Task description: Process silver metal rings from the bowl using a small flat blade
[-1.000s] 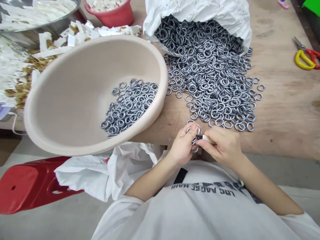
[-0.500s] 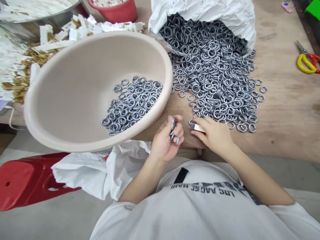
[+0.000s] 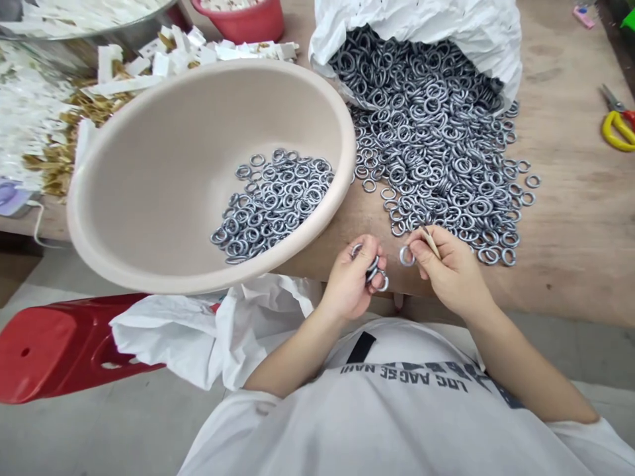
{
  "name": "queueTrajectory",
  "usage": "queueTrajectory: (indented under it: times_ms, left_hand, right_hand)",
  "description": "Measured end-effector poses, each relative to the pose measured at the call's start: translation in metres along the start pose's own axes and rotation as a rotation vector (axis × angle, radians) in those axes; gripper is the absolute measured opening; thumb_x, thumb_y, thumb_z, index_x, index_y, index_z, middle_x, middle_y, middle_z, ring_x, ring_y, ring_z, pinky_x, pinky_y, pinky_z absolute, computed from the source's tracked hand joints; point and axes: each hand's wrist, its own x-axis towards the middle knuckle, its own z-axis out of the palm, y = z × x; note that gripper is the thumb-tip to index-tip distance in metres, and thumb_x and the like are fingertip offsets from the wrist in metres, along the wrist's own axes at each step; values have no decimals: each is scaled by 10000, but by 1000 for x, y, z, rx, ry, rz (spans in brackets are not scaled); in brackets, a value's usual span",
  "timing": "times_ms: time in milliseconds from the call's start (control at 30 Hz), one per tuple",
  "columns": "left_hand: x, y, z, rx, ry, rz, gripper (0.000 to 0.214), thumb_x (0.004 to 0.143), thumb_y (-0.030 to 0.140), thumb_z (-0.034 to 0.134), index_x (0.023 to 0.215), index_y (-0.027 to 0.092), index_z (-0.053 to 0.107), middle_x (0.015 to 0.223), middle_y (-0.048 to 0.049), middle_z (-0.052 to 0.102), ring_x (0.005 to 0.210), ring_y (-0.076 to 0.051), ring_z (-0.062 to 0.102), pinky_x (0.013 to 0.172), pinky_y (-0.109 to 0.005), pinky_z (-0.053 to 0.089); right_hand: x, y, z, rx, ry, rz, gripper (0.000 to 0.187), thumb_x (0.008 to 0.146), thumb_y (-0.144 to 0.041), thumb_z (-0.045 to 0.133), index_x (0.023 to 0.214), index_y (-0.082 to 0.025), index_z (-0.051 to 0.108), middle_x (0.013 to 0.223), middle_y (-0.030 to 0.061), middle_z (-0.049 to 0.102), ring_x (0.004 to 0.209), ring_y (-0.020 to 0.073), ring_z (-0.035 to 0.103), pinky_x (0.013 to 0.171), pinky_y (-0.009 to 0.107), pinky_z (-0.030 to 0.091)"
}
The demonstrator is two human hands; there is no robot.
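Note:
My left hand (image 3: 353, 281) is closed round a small bunch of grey metal rings (image 3: 373, 270) at the table's front edge. My right hand (image 3: 449, 264) pinches a single ring (image 3: 407, 256) and also holds a thin pale stick-like tool (image 3: 430, 241). Both hands sit just below a big heap of loose rings (image 3: 436, 165) that spills from a white bag (image 3: 421, 26). To the left, a large beige basin (image 3: 149, 218) tilts over the table edge with a batch of rings (image 3: 275, 201) in its bottom.
White and gold small parts (image 3: 64, 125) lie at the far left, beside a metal bowl (image 3: 79, 26) and a red tub (image 3: 243, 23). Yellow-handled scissors (image 3: 618, 122) lie at the right. A red stool (image 3: 59, 350) and a crumpled white bag (image 3: 208, 330) are below the table.
My hands came apart; the right reached to the heap's near edge and came back pinching one ring. The left hand kept its bunch. The view shifted slightly.

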Motion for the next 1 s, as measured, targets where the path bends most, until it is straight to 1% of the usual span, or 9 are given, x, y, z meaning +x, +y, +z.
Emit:
queueTrajectory:
  times_ms: [133, 300, 367, 467, 533, 667, 767, 867, 1000]
  left_hand:
    - [-1, -11, 11, 123, -104, 3, 438, 837, 580, 717, 845, 162, 590, 616, 54, 544, 402, -14, 386, 384, -134, 285]
    - [0, -16, 17, 221, -149, -9, 395, 855, 532, 714, 827, 148, 630, 581, 46, 545, 403, -15, 358, 390, -142, 277]
    - [1, -18, 21, 167, -114, -7, 377, 854, 513, 718, 812, 158, 598, 572, 56, 527, 394, -17, 348, 379, -140, 267]
    - [1, -21, 26, 103, -100, -14, 380, 858, 506, 710, 791, 166, 555, 569, 62, 511, 389, -19, 344, 366, -134, 255]
    - [1, -23, 29, 107, -132, -35, 387, 853, 507, 711, 780, 166, 543, 566, 56, 521, 392, -21, 348, 365, -131, 252]
    - [0, -25, 32, 119, -178, -76, 365, 849, 488, 708, 785, 165, 550, 543, 50, 533, 390, -26, 343, 359, -127, 246]
    - [-1, -22, 33, 119, -168, -88, 355, 881, 467, 664, 751, 161, 539, 539, 44, 535, 386, -23, 330, 354, -126, 238]
    - [-2, -19, 35, 105, -137, -80, 358, 899, 462, 630, 729, 163, 530, 534, 45, 526, 382, -21, 328, 353, -123, 233]
    - [-2, -18, 36, 63, -77, -82, 338, 876, 446, 646, 725, 174, 515, 512, 58, 507, 362, -23, 325, 340, -123, 230]
  right_hand:
    - [-1, -3, -3, 112, -20, 1, 196, 994, -360, 550, 918, -194, 624, 825, 4, 643, 776, 149, 602, 747, 286, 480]
    - [-5, 2, -9, 166, -9, 4, 201, 990, -379, 568, 920, -204, 639, 809, 2, 660, 759, 152, 621, 731, 293, 494]
    - [-9, 4, -10, 115, 25, -50, 188, 951, -392, 643, 1016, -217, 664, 902, 19, 683, 829, 172, 641, 777, 317, 508]
    - [-15, 7, -12, -68, 84, -205, 278, 882, -356, 747, 1129, -239, 693, 1039, 43, 682, 968, 205, 633, 869, 354, 500]
    - [-15, 8, -15, -123, 69, -272, 266, 900, -341, 729, 1148, -246, 711, 1032, 45, 670, 957, 202, 629, 861, 353, 502]
    - [-9, 11, -23, -77, -61, -308, 244, 966, -346, 640, 1174, -257, 731, 957, 35, 641, 913, 185, 632, 826, 337, 505]
    - [-9, 13, -26, -141, 47, -292, 275, 1006, -389, 563, 1178, -236, 713, 955, 44, 655, 923, 192, 631, 813, 333, 484]
    - [-18, 14, -24, -332, 150, -299, 301, 1013, -445, 529, 1077, -198, 687, 890, 42, 675, 814, 179, 620, 724, 308, 439]
    - [-30, 13, -18, -612, 149, -401, 370, 1015, -465, 510, 791, -197, 631, 714, 14, 634, 642, 139, 553, 608, 293, 343]
